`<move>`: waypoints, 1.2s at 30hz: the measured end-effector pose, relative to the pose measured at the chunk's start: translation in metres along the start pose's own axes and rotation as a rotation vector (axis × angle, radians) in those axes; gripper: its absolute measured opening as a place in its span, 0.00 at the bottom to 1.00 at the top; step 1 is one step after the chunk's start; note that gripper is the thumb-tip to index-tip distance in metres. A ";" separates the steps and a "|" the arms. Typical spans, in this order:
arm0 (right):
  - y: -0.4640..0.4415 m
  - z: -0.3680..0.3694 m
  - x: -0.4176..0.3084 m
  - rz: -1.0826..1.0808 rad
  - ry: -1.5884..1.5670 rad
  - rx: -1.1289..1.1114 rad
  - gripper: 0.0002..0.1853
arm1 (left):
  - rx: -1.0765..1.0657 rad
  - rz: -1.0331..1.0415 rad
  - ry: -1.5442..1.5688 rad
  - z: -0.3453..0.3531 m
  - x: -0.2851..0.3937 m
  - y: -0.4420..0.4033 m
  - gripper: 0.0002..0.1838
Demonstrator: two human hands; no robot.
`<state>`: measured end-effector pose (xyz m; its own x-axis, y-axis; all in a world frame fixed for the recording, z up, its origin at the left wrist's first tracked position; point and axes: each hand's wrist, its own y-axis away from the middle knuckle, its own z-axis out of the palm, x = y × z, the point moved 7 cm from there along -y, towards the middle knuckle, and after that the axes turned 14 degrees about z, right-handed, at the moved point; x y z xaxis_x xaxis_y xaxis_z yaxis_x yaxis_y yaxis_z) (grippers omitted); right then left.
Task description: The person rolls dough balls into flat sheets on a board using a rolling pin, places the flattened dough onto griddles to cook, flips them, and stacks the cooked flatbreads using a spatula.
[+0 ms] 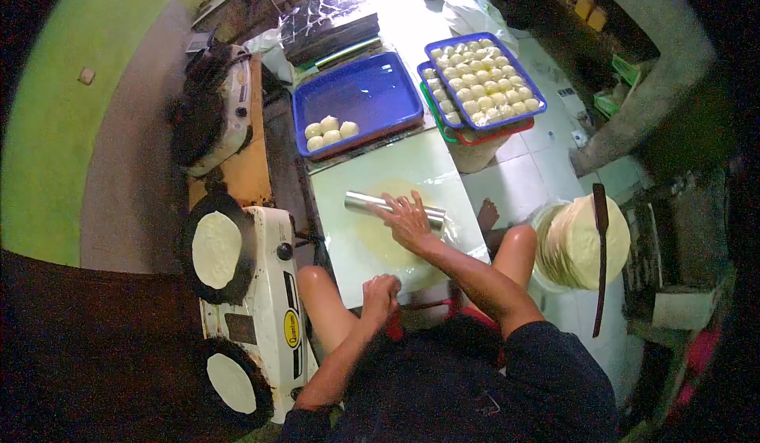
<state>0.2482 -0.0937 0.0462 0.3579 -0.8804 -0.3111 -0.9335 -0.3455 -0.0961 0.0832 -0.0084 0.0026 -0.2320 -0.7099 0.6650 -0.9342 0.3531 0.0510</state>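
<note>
On the pale work board (332, 261) lies a thin, round sheet of dough (372, 241), flattened and faintly yellow. A shiny metal rolling pin (364, 201) rests across it, slanting down to the right. My right hand (408, 223) is on top of the pin, palm down with the fingers spread over it. Near the board's front edge is my left hand (381, 294), its fingers curled in; whether it holds anything is hidden. Behind the board, a blue tray (360, 95) has several dough balls (331, 133) in its near left corner.
Stacked trays of dough balls (483, 83) stand at the back right. A tall pile of round flatbreads (586, 241) with a dark flat stick (600, 261) over it is at the right. At the left, a white two-burner stove (273, 285) carries two pans with dough rounds (216, 249).
</note>
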 end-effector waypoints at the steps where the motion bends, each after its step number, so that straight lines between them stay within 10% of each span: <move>1: -0.004 0.001 -0.002 -0.027 -0.014 0.024 0.35 | 0.008 0.021 -0.008 -0.005 0.001 0.000 0.09; 9: -0.053 0.015 -0.003 -0.177 -0.126 0.239 0.32 | 0.059 0.167 -0.091 -0.029 0.024 -0.011 0.09; 14: -0.090 -0.070 0.016 -0.074 -0.204 0.526 0.37 | 0.058 0.350 -0.350 -0.051 -0.006 -0.093 0.27; 21: 0.192 -0.238 0.285 0.637 -0.298 0.631 0.45 | -0.040 0.253 -0.470 -0.028 -0.022 -0.171 0.36; 23: 0.314 -0.229 0.342 0.880 0.253 0.429 0.52 | -0.160 0.327 -0.445 -0.024 -0.012 -0.161 0.36; 27: 0.414 -0.219 0.344 1.250 -0.014 0.266 0.52 | 0.020 0.229 -0.515 -0.038 -0.026 -0.179 0.37; 34: 0.405 -0.196 0.365 0.925 -0.172 0.363 0.21 | 0.050 0.183 -0.425 -0.030 -0.004 -0.099 0.39; 36: 0.310 -0.233 0.243 0.787 -0.107 0.245 0.21 | 0.127 0.070 -0.371 -0.058 -0.011 -0.075 0.39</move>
<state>0.0507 -0.4904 0.1606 -0.3947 -0.7953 -0.4602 -0.8929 0.4501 -0.0121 0.1717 0.0079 0.0347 -0.3566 -0.8671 0.3479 -0.9334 0.3466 -0.0930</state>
